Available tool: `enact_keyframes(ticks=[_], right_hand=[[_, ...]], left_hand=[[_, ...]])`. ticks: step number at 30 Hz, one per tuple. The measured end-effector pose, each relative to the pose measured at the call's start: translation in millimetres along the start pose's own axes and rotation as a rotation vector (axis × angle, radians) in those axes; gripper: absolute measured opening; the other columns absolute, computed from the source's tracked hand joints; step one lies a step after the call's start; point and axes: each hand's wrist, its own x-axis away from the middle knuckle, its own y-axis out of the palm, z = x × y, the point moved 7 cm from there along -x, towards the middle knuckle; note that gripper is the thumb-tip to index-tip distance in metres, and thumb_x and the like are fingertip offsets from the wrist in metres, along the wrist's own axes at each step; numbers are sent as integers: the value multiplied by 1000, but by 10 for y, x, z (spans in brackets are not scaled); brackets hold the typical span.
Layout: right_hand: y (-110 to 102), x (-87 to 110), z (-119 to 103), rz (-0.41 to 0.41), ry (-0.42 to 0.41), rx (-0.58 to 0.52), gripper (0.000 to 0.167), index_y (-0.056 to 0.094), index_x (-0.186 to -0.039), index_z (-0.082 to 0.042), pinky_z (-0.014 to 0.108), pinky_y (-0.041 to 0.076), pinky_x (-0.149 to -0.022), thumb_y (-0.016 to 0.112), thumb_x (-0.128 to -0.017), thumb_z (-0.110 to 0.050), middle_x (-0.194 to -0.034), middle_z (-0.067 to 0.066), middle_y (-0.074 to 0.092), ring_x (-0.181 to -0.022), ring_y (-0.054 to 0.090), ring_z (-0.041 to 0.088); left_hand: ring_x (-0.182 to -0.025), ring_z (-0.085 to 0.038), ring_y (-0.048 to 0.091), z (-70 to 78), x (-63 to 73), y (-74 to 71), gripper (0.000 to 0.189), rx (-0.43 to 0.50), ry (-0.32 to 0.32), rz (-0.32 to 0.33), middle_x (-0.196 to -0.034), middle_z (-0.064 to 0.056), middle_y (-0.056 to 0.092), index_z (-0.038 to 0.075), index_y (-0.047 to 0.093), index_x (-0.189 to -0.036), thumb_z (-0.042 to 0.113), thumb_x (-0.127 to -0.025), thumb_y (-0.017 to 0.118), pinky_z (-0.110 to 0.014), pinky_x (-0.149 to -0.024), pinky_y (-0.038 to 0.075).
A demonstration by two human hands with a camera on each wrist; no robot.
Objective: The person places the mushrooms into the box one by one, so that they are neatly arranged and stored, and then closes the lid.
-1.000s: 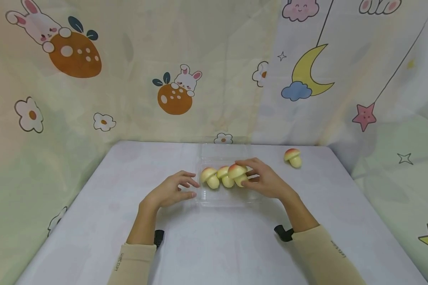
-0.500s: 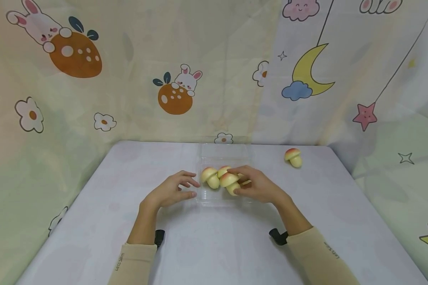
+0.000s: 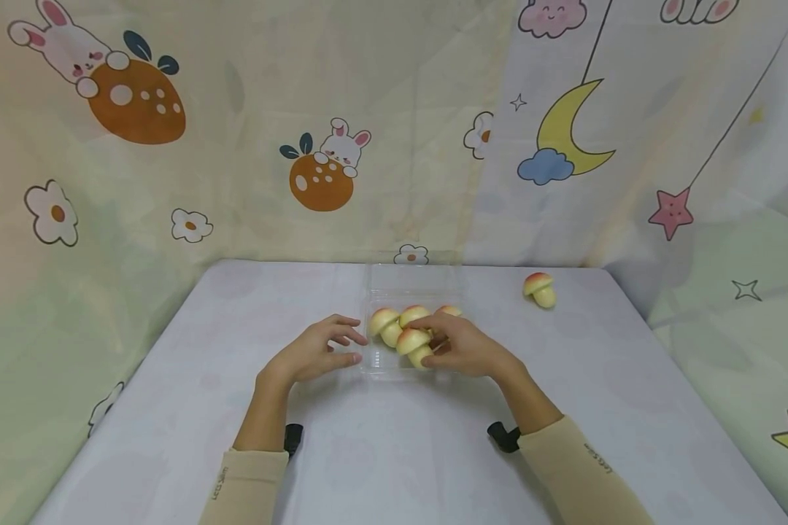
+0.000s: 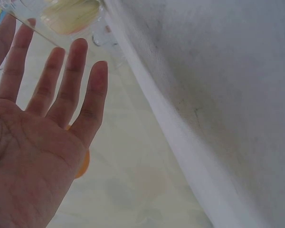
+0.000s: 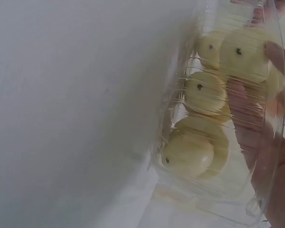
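In the head view my right hand pinches a toy mushroom with a red-tinged cap and pale yellow stem, over the front of a clear plastic box. Behind it in the box sit a left mushroom, a middle mushroom and a right mushroom, the last mostly hidden by my hand. The right wrist view shows pale mushrooms through the box wall. My left hand, fingers loosely extended, is at the box's left side, holding nothing; whether it touches the box I cannot tell.
Another mushroom lies on the white-covered table at the back right, outside the box. The box's transparent lid stands raised at the back. A printed curtain hangs behind the table.
My right hand has carried its mushroom left and toward the front of the box. The right mushroom's cap now shows behind the hand. My left hand stays put.
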Motion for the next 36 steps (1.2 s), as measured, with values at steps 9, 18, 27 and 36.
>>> enact_keyframes(ticks=[9, 18, 27, 36], right_hand=[[24, -36, 3, -4, 7, 29, 56, 59, -141, -6, 44, 61, -88, 78, -88, -4, -118, 14, 55, -100, 70, 30], [16, -48, 52, 2, 7, 70, 49, 64, -135, -3, 33, 61, -84, 77, -88, -3, -126, 14, 59, -106, 63, 32], [16, -65, 58, -5, 24, 77, 52, 60, -138, 1, 41, 61, -88, 76, -89, -2, -136, 20, 57, -109, 65, 33], [-45, 0, 128, 3, 82, 71, 55, 55, -143, 0, 27, 60, -86, 75, -92, -6, -131, 18, 57, -100, 74, 23]], left_hand=[[-125, -34, 61, 4, 7, 3, 32, -2, -5, 2, -155, -9, 48, 13, 74, -123, 27, -95, 75, -56, -105, 48], [-125, -33, 61, 4, 10, 14, 32, -6, -3, -6, -155, -9, 48, 13, 74, -124, 27, -95, 75, -56, -105, 48], [-124, -31, 62, -8, 2, -8, 32, -19, -7, 3, -154, -9, 49, 14, 75, -123, 28, -95, 76, -55, -105, 49], [-124, -31, 62, -17, 2, -10, 32, -18, -13, 0, -154, -8, 49, 14, 75, -123, 28, -94, 76, -54, -104, 49]])
